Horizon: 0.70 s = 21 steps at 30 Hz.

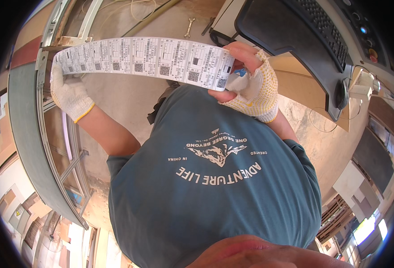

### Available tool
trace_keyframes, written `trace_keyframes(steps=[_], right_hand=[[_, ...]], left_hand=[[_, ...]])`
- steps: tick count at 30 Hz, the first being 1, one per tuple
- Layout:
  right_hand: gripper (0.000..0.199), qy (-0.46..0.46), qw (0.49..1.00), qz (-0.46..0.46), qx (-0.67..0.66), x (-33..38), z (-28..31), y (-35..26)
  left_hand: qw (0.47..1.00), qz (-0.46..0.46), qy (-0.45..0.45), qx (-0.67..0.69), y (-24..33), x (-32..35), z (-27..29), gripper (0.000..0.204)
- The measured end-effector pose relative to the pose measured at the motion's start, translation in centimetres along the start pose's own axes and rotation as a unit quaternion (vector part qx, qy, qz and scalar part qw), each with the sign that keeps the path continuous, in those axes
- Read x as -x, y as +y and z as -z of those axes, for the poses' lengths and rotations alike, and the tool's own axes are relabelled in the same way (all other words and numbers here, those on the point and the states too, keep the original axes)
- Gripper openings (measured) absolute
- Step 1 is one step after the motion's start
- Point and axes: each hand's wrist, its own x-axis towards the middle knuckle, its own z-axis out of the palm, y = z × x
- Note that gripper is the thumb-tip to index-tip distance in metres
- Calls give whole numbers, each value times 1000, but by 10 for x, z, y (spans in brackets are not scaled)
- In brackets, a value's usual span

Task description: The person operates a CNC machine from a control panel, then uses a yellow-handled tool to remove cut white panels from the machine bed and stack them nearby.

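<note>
Hands in white knitted work gloves hold a long white paper strip of printed labels [143, 58] stretched out in front of the person's chest. The left hand [69, 91] is on the left end of the strip, and its fingers are hidden behind the paper, so how they are closed cannot be told, but the strip lies against this hand. The right hand [250, 82], in a glove with yellow dots and open fingertips, pinches the right end of the strip: the bare thumb is under the paper and the bare fingers curl over its upper edge. The strip runs slightly bent from the left, far side to the right, nearer side, above the dusty concrete floor [116, 98]. A teal cotton shirt [215, 187] fills the near part of the view. On the far floor lies a small metal wrench [189, 27]. On the far right stands a black keyboard on a dark tray [304, 31].
</note>
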Motion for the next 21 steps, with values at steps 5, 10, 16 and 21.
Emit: trace_keyframes(steps=[5,10,16,21], right_hand=[[77,-7,1000,-14,-3,1,1,0],[77,-13,1000,-14,0,0,2,0],[76,6,999,-3,-54,-1,8,5],[73,23,993,-29,-116,-9,28,16]], left_hand=[[1000,-3,6,-7,1,7,-6,32],[1000,1,15,-10,1,15,-11,32],[1000,-12,-28,0,0,23,-15,32],[998,-15,-50,25,-10,43,-29,38]])
